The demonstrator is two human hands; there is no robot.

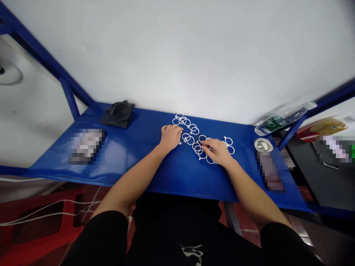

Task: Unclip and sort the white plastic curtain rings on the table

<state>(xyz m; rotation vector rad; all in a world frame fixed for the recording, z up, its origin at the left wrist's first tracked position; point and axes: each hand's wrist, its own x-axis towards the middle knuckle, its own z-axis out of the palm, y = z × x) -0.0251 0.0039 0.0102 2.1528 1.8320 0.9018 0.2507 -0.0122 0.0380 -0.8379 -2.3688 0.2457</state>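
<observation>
Many white curtain rings [194, 129], each with a small eyelet, lie loose and overlapping on a blue table [177, 173]. My left hand [171, 137] is at the left edge of the rings, its fingers curled downward. A small white tip shows under that hand, but what its fingers hold, if anything, is hidden. Over the right-hand cluster rests my right hand [218, 151], with thumb and fingers slightly apart. Its fingertips are close to or touching rings, and some rings are partly covered by the hand.
A black plastic bag [118, 113] and a blurred-out box [85, 146] are on the left. On the right are a water bottle [284, 119], a white tape roll [263, 145] and a blurred-out dark object [269, 170]. The wall [177, 66] borders the table's back; blue frame bars rise at both sides.
</observation>
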